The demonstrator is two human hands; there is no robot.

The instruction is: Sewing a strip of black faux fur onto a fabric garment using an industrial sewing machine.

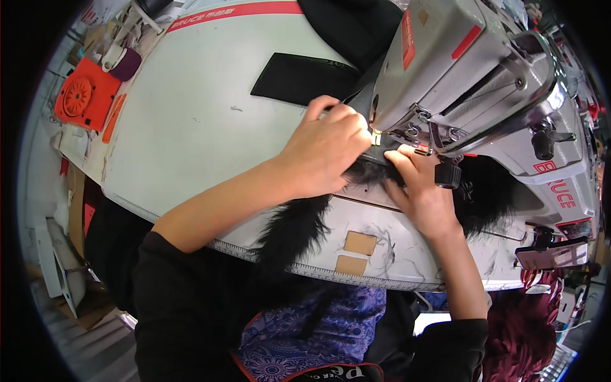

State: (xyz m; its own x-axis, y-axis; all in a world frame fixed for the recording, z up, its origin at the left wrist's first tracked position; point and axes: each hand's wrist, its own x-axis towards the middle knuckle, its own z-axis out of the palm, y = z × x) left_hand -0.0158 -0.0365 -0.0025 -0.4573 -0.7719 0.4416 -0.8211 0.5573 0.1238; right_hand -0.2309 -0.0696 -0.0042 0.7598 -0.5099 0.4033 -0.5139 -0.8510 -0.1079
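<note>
Both hands — left hand (pixel 328 149), right hand (pixel 423 191) — press black fur (pixel 293 232) under sewing machine (pixel 484 83).
</note>
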